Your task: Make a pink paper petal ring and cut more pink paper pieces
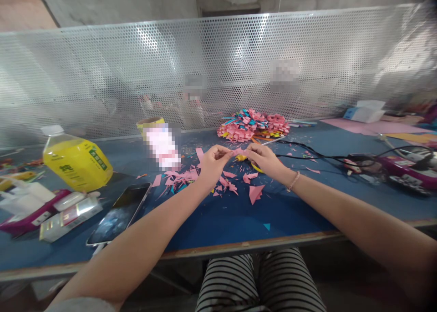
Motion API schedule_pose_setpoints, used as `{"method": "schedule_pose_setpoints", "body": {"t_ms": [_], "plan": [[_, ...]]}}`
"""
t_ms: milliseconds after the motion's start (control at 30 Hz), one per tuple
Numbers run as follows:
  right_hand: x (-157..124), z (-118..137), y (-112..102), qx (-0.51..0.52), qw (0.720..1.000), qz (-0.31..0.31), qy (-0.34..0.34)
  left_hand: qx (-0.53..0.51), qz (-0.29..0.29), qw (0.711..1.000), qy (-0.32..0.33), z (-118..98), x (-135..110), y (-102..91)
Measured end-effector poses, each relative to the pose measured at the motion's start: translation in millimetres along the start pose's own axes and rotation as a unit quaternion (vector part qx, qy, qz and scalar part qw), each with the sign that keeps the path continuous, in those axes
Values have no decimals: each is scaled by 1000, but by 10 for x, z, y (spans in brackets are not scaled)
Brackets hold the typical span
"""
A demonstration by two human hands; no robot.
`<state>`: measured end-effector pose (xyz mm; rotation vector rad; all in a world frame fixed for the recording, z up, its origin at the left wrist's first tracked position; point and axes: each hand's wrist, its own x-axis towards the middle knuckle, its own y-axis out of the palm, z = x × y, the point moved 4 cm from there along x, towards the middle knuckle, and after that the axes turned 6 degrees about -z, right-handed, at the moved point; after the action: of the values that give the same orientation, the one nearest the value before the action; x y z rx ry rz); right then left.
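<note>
Two hands meet near the centre of the frame around one small slip of pink paper (239, 152), its near end pinched between the thumb and fingertips of the left hand (215, 164) and its other end gripped the same way by the right hand (266, 160). The slip looks thin and pliable, seemingly partway through being shaped, though its exact fold is too small to tell. Just beyond, above the centre, a springy heap of paper pieces (251, 124), mostly pink with blue and some yellow, stands ruffled and layered; it reads as work already done, while the piece in the fingers appears unfinished. How many more are to be made cannot be judged. Below the hands lie flat, sharp-edged scraps (184, 179), among them a pink pointed offcut (256, 193), and a lone blue triangle (266, 227) sits nearer the lower edge of the smooth blue counter (218, 225). A yellow object (256, 168), partly hidden, shows under the right hand. Toward the left stand a clear plastic bottle (78, 162) of yellow liquid and a glossy dark phone (119, 214); across the upper frame runs a perforated metal panel (112, 75), shiny and full of round holes.
</note>
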<state>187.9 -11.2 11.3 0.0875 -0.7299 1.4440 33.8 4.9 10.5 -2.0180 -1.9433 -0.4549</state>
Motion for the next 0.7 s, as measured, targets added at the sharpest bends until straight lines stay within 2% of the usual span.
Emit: {"method": "schedule_pose_setpoints", "body": {"t_ms": [133,267,500,700], "plan": [[4,-87,18,93,995,-4,32,-35,-41,998,-38,64,25,-32],[5,-126,49,130,990,6,57,-66,-54,994,-64,83,28,-36],[1,-24,34,78,996,0,47,-67,-43,994,-73,55,8,-14],[20,-65,27,64,997,-1,38,-65,-33,995,-74,57,3,-7]]}}
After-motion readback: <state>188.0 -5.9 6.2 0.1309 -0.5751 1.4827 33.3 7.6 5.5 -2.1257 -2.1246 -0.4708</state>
